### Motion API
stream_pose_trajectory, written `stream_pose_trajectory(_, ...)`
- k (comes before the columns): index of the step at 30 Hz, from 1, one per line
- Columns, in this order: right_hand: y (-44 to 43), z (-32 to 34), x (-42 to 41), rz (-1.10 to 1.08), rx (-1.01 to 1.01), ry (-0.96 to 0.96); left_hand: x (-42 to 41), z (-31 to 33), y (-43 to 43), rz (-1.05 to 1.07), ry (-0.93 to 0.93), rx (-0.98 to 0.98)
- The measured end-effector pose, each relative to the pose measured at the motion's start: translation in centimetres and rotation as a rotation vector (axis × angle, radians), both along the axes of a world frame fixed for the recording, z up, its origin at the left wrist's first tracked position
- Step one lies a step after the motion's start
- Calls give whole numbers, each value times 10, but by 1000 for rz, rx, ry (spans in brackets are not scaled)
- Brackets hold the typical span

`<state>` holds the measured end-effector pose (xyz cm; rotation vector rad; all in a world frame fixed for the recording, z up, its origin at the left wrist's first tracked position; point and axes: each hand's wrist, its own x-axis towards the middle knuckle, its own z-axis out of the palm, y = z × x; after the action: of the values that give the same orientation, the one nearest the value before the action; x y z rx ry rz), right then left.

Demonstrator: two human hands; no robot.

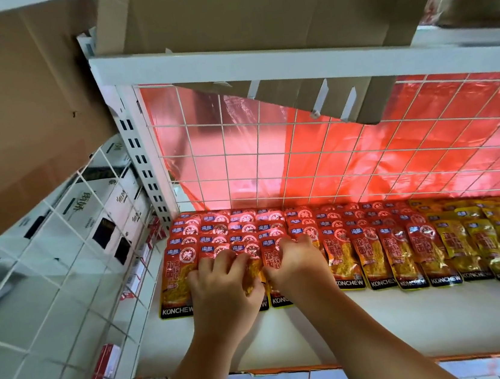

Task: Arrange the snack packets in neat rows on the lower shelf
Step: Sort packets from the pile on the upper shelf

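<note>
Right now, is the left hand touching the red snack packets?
Touching. The head view shows the left hand with fingers curled down onto the front-row red packets, thumb pinching one packet's edge, no gap visible.

The packets (373, 256) are lying in overlapping rows on the back part of the lower shelf (323, 331), reaching from its left corner towards the right. In front of them the shelf board is lying bare. The left hand (223, 287) and the right hand (295, 262) are gripping packets side by side near the left end of the front row. A wire grid (301, 157) is standing just behind the packets, with a plastic sheet (409, 138) hanging behind it. Above, a cardboard box (252, 9) is sitting on the upper shelf (227, 63). At the left, boxes (103, 213) are lying behind a side wire panel (44, 246).
</note>
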<state>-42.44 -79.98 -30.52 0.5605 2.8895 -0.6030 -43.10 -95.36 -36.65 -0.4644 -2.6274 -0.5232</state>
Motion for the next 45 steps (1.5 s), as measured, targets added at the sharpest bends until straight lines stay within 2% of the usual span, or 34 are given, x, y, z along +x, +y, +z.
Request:
stream_pose_trajectory(12, 3, 1, 8, 5, -52, 56, 0, -2, 1, 8, -11, 10)
stream_pose_trajectory(22, 20, 0, 19, 34, -3, 217, 2, 0, 3, 46, -28, 54)
stream_pose_trajectory(29, 39, 28, 19, 45, -4, 308, 5, 21, 20, 20, -25, 104)
stream_pose_trajectory(31, 49, 42, 20, 77, -35, 342, 3, 27, 28, -18, 30, 145)
stream_pose_trajectory(36, 84, 84, 32, 144, -60, 498, 1, 63, 62, -146, 178, 219)
stream_pose_trajectory(45, 184, 174, 96, 175, -42, 743, 35, 169, 185, -355, 202, 376)
